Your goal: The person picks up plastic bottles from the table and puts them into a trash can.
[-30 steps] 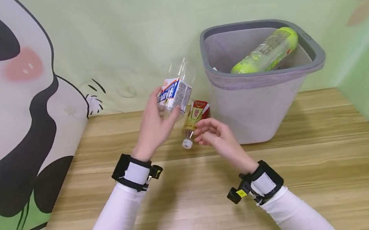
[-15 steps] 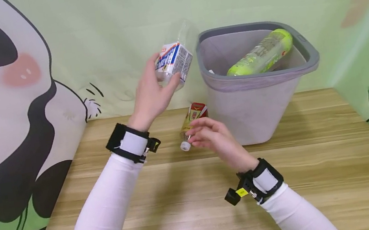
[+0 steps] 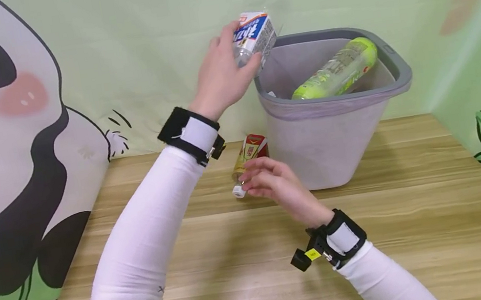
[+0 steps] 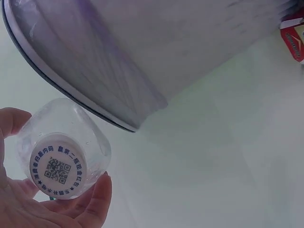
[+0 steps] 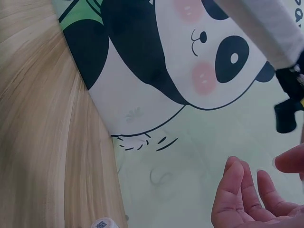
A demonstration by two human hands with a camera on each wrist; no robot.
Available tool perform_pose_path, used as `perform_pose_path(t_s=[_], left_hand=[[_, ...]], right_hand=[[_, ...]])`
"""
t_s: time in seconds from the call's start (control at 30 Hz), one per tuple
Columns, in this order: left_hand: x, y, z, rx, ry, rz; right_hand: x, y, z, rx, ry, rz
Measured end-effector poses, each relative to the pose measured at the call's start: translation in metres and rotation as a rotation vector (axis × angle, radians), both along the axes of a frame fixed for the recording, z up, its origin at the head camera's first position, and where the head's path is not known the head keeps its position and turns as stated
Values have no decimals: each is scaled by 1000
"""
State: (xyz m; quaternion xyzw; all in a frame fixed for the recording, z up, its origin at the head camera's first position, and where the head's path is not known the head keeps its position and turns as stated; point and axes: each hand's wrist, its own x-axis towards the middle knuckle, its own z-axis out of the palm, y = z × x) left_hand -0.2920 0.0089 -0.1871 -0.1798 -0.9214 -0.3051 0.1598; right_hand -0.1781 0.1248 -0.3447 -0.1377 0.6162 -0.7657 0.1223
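Note:
My left hand [image 3: 224,74] grips a clear plastic bottle [image 3: 254,32] with a white and blue label, raised at the left rim of the grey bin [image 3: 314,144]. Its cap end, marked with a printed code, faces the camera in the left wrist view, with fingers and thumb around the bottle [image 4: 95,137]. Close to the table is my right hand [image 3: 280,185], its fingers loosely bent and holding nothing. Just beyond those fingers lies a small bottle [image 3: 250,151] with a red and yellow label and white cap, partly hidden by them; whether they touch it I cannot tell.
A green-ended clear bottle [image 3: 336,71] lies slanted inside the bin, near its top. Behind the wooden table [image 3: 417,206] hangs a pale green cloth [image 3: 150,44] printed with a panda. The bin stands at the table's back, right of centre.
My left hand has lifted the clear bottle up and to the right, from above the small bottle to the bin's left rim. My right hand has hardly moved.

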Motion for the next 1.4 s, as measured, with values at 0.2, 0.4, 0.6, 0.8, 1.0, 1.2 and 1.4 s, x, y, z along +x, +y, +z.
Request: perform_pose_path(t_s=[0.2,0.4,0.6,0.8,1.0,1.2,1.4], left_hand=[[-7,32,17,-71,-44,-18],[-11,64,23,-126,-94,-32],[-12,81,19,-190,-120,-14],[-9,75,14,-177,-145,-18],[-3,61,5,-91,-88,-25],[3,38,-10,63,-56,-2],[4,11,-43,194,-59,14]], right_hand=[[1,-1,-1,14,-4,-2],[2,-1,-2,15,-16,-1],[2,-1,-3,-8,-9,7],[2,2,-3,-5,-15,4],[1,6,-1,-5,-26,-3],[0,9,-4,-9,-25,-7],[1,14,-8,-14,-22,-21]])
